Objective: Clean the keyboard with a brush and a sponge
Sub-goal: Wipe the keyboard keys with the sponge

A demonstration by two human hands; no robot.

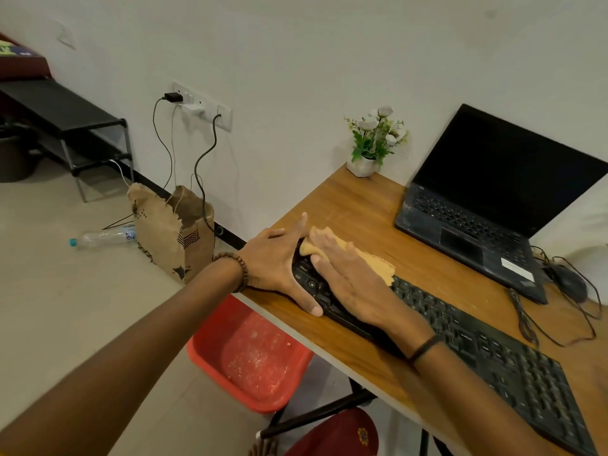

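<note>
A long black keyboard [487, 353] lies diagonally on the wooden desk [355, 199]. My left hand [279, 268] grips the keyboard's left end, thumb on the near edge and fingers on the far side. My right hand [348, 278] lies flat, pressing a yellow sponge cloth [378, 261] onto the keys at that left end. Part of the cloth sticks out beyond my fingers. No brush is in view.
A black laptop [487, 205] stands open at the back right, with a mouse [569, 281] and cables beside it. A small potted plant [371, 146] sits by the wall. Under the desk edge are a red tub [250, 357] and a paper bag [174, 232].
</note>
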